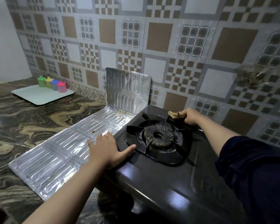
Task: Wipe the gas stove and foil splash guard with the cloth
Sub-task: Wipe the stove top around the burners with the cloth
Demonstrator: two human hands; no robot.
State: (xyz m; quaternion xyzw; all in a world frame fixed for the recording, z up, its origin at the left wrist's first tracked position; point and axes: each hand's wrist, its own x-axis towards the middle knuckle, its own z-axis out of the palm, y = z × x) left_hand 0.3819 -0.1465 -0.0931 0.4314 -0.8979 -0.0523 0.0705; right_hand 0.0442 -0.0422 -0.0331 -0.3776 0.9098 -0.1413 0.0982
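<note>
Tan cloth [174,115], apparently bunched in right hand [190,116] fingers, scrubs the stove [160,180] rear while left hand [107,150], fingers spread, steadies its edge.

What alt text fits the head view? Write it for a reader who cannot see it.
A person's right hand presses a cloth on the far corner of a black gas stove, while the left hand rests flat where the stove meets a foil guard. Four coloured jars stand on a white tray further along the counter.
</note>
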